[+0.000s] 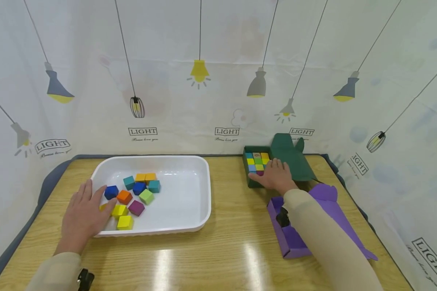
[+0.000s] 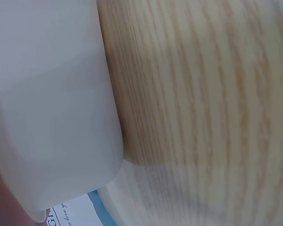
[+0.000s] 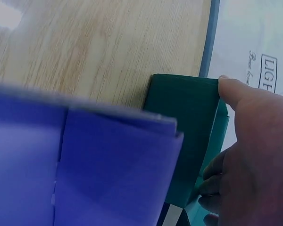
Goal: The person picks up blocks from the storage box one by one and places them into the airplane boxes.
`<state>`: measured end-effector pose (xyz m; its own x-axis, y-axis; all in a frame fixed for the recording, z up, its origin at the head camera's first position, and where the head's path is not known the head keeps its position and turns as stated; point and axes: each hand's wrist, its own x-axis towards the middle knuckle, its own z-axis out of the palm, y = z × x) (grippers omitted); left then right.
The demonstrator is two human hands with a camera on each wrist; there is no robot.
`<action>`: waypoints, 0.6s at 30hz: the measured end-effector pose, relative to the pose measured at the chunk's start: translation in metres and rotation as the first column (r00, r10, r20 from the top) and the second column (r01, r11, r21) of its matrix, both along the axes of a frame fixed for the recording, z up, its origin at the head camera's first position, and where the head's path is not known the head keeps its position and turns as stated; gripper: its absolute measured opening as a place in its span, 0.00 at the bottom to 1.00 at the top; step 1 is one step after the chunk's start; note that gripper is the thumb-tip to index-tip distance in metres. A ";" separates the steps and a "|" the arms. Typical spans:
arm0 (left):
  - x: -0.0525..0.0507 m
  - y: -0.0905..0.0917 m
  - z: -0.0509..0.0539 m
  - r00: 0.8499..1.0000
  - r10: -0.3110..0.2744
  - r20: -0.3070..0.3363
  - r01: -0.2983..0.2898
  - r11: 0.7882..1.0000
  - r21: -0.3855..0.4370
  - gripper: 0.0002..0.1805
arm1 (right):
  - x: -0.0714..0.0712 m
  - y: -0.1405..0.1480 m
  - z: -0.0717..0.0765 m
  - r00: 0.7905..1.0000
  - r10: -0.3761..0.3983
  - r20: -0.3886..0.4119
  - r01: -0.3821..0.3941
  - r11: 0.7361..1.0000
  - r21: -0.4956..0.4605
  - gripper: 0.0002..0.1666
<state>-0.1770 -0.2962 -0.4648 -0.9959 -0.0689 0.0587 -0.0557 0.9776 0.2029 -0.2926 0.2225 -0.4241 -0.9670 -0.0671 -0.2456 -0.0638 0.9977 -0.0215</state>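
My left hand (image 1: pixel 83 210) lies over the left rim of the white tray (image 1: pixel 182 194), fingers straight. Its thumb is close to a yellow cube (image 1: pixel 119 211) and an orange one (image 1: pixel 124 197). Over the green box (image 1: pixel 255 184) is my right hand (image 1: pixel 278 178), with its fingers partly covering the cubes inside. In the right wrist view, the thumb touches the top edge of the green box (image 3: pixel 184 108), and the other fingers are loosely bent. Blue, green, yellow and magenta cubes (image 1: pixel 257 161) form a flat grid in that box.
Several loose cubes, blue, teal, lime (image 1: pixel 146 197) and magenta (image 1: pixel 136 207) among them, lie in the tray's left half. An opened purple box (image 1: pixel 295 246) sits under my right forearm. The green lid (image 1: pixel 291 155) leans open. A patterned cloth (image 1: pixel 225 101) hangs behind the table (image 1: pixel 189 258).
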 end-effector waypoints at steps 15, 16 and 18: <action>0.000 0.001 0.001 1.000 0.002 0.009 -0.002 1.000 0.005 0.44 | -0.001 0.021 -0.001 0.999 -0.046 0.011 0.046 0.999 -0.011 0.63; 0.000 0.001 0.001 1.000 0.003 0.008 -0.003 1.000 0.004 0.44 | 0.000 0.022 -0.001 0.999 -0.045 0.007 0.045 0.999 -0.008 0.63; 0.000 0.001 0.001 1.000 0.003 0.006 -0.003 1.000 0.008 0.43 | 0.001 0.023 -0.001 0.999 -0.040 -0.002 0.040 0.999 -0.001 0.63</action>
